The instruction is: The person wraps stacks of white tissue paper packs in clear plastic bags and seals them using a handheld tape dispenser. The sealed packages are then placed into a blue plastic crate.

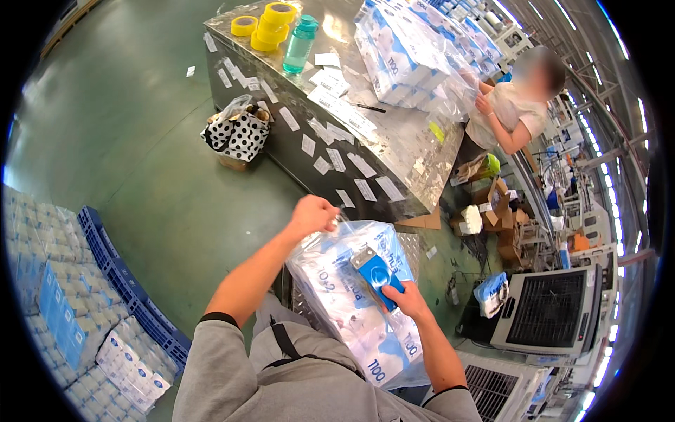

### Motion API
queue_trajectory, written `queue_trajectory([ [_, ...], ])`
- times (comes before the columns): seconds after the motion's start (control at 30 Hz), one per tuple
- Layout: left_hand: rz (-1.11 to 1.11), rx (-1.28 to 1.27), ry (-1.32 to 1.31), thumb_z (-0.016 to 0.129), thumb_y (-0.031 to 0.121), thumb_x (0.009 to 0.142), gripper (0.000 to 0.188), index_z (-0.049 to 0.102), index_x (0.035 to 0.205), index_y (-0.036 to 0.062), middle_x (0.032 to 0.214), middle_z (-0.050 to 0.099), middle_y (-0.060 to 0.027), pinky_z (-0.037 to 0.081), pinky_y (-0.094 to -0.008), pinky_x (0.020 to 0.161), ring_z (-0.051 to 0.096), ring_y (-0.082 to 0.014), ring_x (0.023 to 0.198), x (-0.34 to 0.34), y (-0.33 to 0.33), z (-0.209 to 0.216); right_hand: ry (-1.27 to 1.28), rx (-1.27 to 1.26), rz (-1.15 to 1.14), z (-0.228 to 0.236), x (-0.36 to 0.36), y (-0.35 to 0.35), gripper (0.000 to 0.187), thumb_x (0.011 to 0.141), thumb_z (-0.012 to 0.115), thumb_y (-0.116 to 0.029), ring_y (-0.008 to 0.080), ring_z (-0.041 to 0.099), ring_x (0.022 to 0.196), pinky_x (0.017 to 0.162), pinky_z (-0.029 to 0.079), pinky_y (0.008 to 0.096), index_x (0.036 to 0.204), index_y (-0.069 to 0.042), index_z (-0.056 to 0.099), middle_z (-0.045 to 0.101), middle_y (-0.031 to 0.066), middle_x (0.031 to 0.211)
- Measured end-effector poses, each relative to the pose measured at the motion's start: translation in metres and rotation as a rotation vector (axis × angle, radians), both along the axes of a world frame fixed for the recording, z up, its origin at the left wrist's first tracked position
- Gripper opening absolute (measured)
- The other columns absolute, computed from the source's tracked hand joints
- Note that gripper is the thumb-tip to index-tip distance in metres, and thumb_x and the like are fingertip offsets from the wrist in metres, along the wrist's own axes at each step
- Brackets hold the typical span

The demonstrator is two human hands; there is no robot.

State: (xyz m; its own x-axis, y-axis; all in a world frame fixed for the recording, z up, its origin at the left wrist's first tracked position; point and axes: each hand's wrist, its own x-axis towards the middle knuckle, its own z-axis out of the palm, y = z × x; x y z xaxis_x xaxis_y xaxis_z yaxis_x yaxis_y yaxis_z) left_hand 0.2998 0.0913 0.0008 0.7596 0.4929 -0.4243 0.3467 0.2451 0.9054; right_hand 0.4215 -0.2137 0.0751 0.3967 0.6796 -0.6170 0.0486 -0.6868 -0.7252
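At the far left, wrapped white-and-blue packs (77,288) were stacked beside a blue pallet (116,271). A black-and-white polka-dot bag (242,133) stood on the green floor (140,141), next to the desk (390,133), which carried yellow tape rolls (271,28) and a teal bottle (300,46). The left hand (316,214) was clenched, pinching the clear plastic (342,226) at the upper left corner of a bagged package (330,288). That package lay just in front of the person, below the desk's near corner. The right hand (408,299) grasped a blue tool (378,276) with a metallic end, held over the package. Farther right, a co-worker (510,112) stood at the desk, arms toward another large bagged pack (397,60); an air cooler (545,309) stood below.
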Motion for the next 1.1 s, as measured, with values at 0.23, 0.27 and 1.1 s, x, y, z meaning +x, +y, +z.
queue_trajectory([
  [0.23, -0.125, 0.235, 0.158, 0.062, 0.032, 0.088, 0.030, 0.071, 0.091, 0.0039, 0.081, 0.071, -0.0111, 0.054, -0.0399, 0.075, 0.071, -0.0213, 0.079, 0.022, -0.030, -0.061, 0.046, -0.048, -0.191, 0.003, -0.011, -0.012, 0.033, 0.089, 0.070, -0.034, 0.0072, 0.056, 0.068, 0.062, 0.046, 0.0251, 0.087, -0.001, 0.070, 0.065, -0.0004, 0.078],
  [0.27, -0.176, 0.321, 0.225, 0.062, 0.035, 0.088, 0.033, 0.070, 0.096, 0.0041, 0.088, 0.071, -0.0121, 0.053, -0.0410, 0.079, 0.070, -0.0227, 0.088, 0.018, -0.043, -0.069, 0.034, -0.095, -0.166, 0.002, -0.009, -0.013, 0.032, 0.089, 0.070, -0.033, 0.0074, 0.056, 0.067, 0.062, 0.046, 0.0249, 0.087, -0.001, 0.070, 0.065, -0.0010, 0.077],
  [1.1, 0.019, 0.923, 0.132, 0.056, 0.042, 0.090, 0.054, 0.059, 0.126, 0.0009, 0.126, 0.061, -0.0170, 0.043, -0.0424, 0.099, 0.055, -0.0377, 0.118, -0.080, -0.164, -0.008, 0.142, 0.147, 0.071, -0.001, 0.008, -0.001, 0.040, 0.094, 0.061, -0.041, 0.0127, 0.060, 0.056, 0.056, 0.046, 0.0265, 0.080, -0.004, 0.065, 0.064, 0.0048, 0.065],
])
